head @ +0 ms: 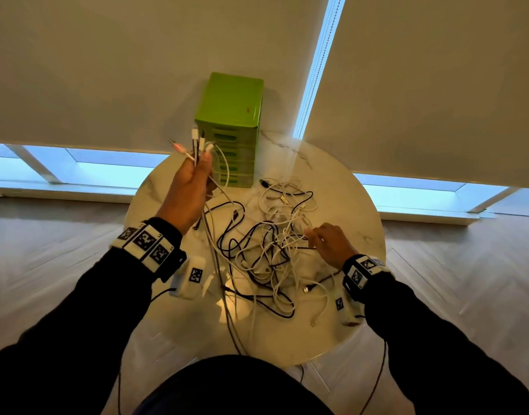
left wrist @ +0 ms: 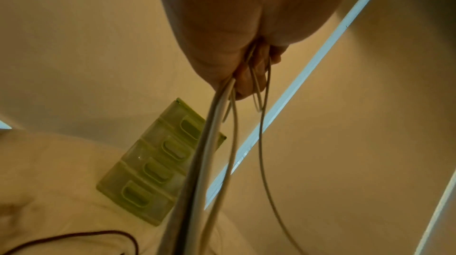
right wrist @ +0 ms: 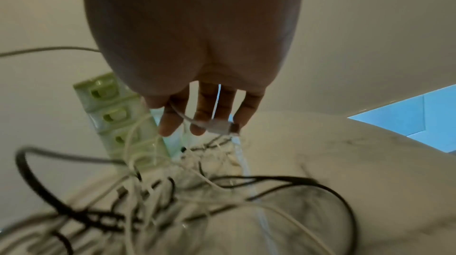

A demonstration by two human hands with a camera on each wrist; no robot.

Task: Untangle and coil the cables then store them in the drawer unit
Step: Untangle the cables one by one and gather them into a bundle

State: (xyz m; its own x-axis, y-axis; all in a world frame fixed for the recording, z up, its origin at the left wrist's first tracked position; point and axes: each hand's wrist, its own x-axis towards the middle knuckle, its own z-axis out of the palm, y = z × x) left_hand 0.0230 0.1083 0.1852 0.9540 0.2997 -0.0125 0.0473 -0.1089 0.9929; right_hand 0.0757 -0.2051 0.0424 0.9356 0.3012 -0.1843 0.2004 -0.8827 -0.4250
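Note:
My left hand [head: 194,178] is raised over the table's left side and grips a bundle of cable ends [head: 198,142], whose plugs stick up above the fist. Their white and dark cords [left wrist: 214,132] hang from the fist [left wrist: 246,76] to the tangle of black and white cables [head: 266,247] on the round marble table [head: 347,190]. My right hand [head: 329,241] is low at the tangle's right edge. Its fingers [right wrist: 207,107] point down and hold a white cable near its USB plug [right wrist: 219,125]. The green drawer unit [head: 230,115] stands at the table's far edge with all drawers closed.
Drawn window blinds [head: 107,70] hang just behind the drawer unit. Loose cable ends lie near the table's front edge [head: 314,322]. In the wrist views the drawer fronts [left wrist: 158,161] [right wrist: 118,118] face the hands. Pale floor [head: 466,265] surrounds the small table.

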